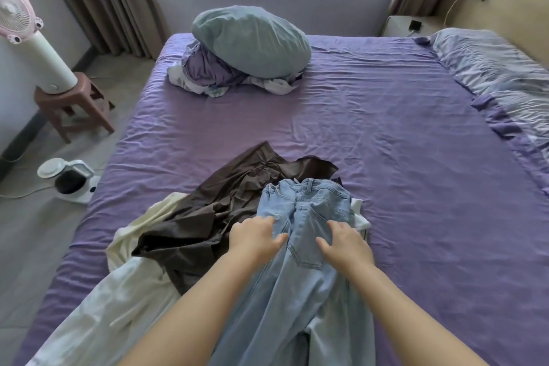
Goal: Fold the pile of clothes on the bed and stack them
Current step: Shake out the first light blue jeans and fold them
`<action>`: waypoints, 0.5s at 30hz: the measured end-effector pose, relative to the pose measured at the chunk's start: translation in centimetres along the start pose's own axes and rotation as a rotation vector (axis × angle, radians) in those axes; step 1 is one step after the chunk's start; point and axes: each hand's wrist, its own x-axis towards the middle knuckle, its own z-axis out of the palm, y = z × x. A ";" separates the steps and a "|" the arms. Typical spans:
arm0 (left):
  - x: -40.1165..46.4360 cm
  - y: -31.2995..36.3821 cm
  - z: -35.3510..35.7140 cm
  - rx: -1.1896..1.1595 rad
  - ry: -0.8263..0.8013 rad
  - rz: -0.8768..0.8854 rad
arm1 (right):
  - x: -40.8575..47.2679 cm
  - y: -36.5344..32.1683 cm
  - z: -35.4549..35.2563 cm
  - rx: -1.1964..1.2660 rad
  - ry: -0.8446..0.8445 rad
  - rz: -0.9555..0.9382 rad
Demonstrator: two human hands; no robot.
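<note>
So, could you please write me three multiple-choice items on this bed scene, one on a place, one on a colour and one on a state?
1. Where does the grey pillow lie?
A. on a heap of bedding at the far left of the bed
B. on the floor
C. under the jeans

2. What colour is the sheet?
A. green
B. purple
C. red

3. How are the hands on the jeans?
A. both fists closed
B. fingers spread, resting on the denim
C. one lifted away

Answers: 1 A, it tops crumpled bedding; 2 B, the sheet is purple; 3 B, left hand and right hand lie flat with open fingers.
</note>
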 end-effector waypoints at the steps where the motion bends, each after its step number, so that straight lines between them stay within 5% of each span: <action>1: 0.8 0.2 0.1 -0.015 -0.005 -0.008 | 1.2 -0.2 0.0 0.004 0.000 -0.002; 15: 12.1 1.2 4.8 -0.111 -0.158 -0.122 | 16.2 0.2 2.9 -0.089 -0.078 0.053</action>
